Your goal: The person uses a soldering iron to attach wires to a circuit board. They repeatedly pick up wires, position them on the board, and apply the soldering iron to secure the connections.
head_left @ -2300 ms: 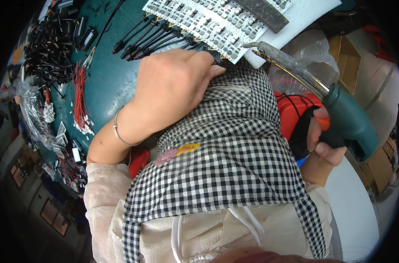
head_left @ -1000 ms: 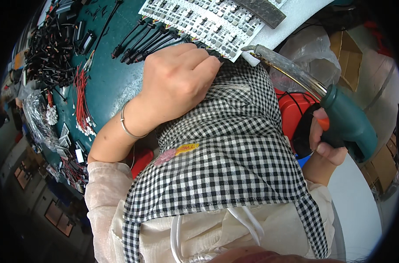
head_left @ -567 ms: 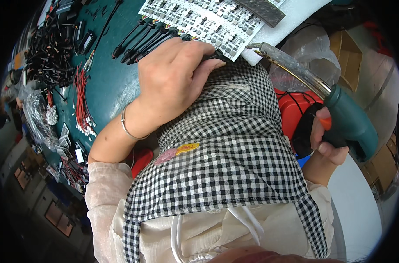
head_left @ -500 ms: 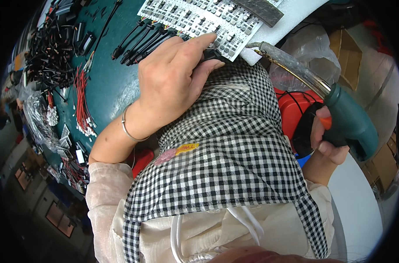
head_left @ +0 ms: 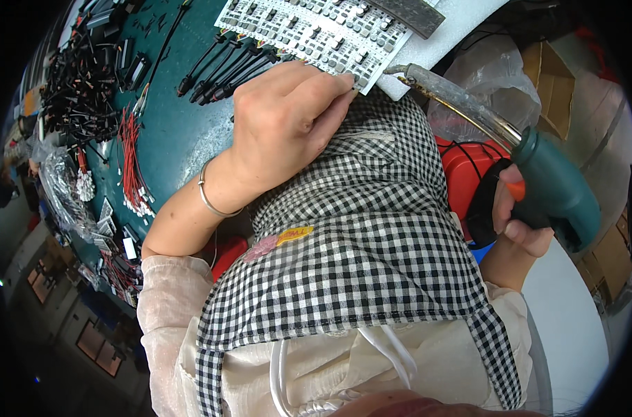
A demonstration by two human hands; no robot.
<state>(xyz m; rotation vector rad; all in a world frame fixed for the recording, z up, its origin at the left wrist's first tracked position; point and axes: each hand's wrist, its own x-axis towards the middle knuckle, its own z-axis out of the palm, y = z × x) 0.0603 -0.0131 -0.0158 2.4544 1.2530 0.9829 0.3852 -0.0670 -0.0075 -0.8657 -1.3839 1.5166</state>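
Observation:
My right hand (head_left: pixel 521 221) is wrapped round the handle of a teal soldering gun (head_left: pixel 555 187) with an orange trigger. The gun's long metal barrel points up and left, its tip close to the right edge of a white circuit board panel (head_left: pixel 316 29) full of small components. At the panel's near corner, my left hand (head_left: pixel 288 118) has thumb and forefinger pinched together; whatever lies between them is hidden. Several black cables with connectors (head_left: pixel 222 73) run from the panel's near edge, left of that hand.
White foam (head_left: pixel 448 42) lies under the panel, and a dark bar (head_left: pixel 410 15) rests across it. On the green table (head_left: pixel 180 132) are red wires (head_left: pixel 128 156) and a heap of black cables (head_left: pixel 76 83). A red stool (head_left: pixel 462 187) and cardboard box (head_left: pixel 552 83) stand at right.
My left thumb and forefinger have closed together and moved slightly right, to the panel's corner. The panel has shifted a little up and left. The soldering gun is almost unmoved.

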